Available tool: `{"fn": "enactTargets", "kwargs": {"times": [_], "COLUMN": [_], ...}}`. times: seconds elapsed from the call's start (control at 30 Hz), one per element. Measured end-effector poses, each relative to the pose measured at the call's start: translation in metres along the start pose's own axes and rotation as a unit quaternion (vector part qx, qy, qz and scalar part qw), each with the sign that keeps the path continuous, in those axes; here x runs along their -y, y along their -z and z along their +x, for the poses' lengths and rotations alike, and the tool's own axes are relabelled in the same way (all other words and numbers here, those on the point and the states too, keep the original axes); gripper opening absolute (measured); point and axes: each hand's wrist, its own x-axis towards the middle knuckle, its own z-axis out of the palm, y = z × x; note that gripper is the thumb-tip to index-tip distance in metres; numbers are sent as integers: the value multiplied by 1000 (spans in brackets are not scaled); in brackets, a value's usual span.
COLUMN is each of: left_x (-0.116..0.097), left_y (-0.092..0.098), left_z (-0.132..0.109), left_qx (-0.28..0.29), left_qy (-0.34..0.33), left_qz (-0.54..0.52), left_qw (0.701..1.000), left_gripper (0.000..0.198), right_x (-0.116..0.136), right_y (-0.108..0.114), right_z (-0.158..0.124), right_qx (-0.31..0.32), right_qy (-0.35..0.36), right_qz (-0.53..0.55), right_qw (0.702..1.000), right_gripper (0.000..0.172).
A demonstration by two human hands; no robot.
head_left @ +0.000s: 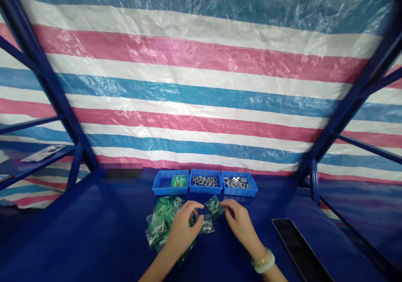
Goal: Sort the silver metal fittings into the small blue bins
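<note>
Head view: the work surface is a dark blue table (pixel 94 240), backed by a creased plastic sheet (pixel 201 100) striped in red, white and blue. Blue frame posts slope inward, the left post (pixel 55 85) and the right post (pixel 351 85) both bearing cross bars. A shelf (pixel 40 158) at far left carries a pale flat item. Along the table's back edge stand three blue bins in a row: the left bin (pixel 161 191) contains a green bag, the middle bin (pixel 205 190) small metal pieces, the right bin (pixel 240 193) metal tubes. A heap of bags (pixel 160 225) lies before the left bin. The left hand (pixel 184 223), thumb and fingertips apart, is over the heap's right side, beside a clear bag (pixel 207 224). The right hand (pixel 240 221) has its fingertips at the edge of a green packet (pixel 214 206) before the middle bin; whether they pinch it cannot be told. A black tablet (pixel 298 246) lies at right.
</note>
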Motion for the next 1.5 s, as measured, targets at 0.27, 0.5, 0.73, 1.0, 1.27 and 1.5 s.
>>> {"fn": "enactTargets", "kwargs": {"times": [0.27, 0.5, 0.73, 1.0, 1.27, 1.5], "left_x": [1, -8, -8, -14, -34, -24], "left_y": [-4, 14, 10, 12, 33, 31], "left_z": [-11, -32, -42, -44, -49, -57], "left_qx": [-8, -56, -63, -9, -120, -175], "left_qy": [18, 29, 125, 207, -271, -367], "left_qz": [7, -10, -221, -305, -42, 71], "left_qw": [1000, 998, 965, 930, 954, 911], "left_gripper": [25, 17, 32, 31, 23, 32], "right_x": [41, 37, 50, 68, 77, 78], "right_y": [-19, -23, -29, -33, 9, 21], "right_z": [-20, -17, -42, -55, -45, -43], "right_qx": [168, 164, 9, -17, -99, -143], "right_qy": [96, 100, -213, -237, 129, 231], "right_qz": [-138, -173, 383, 480, 135, -8], "right_qw": [971, 966, 899, 845, 977, 962], "right_gripper": [50, 27, 27, 34, 23, 29]}}
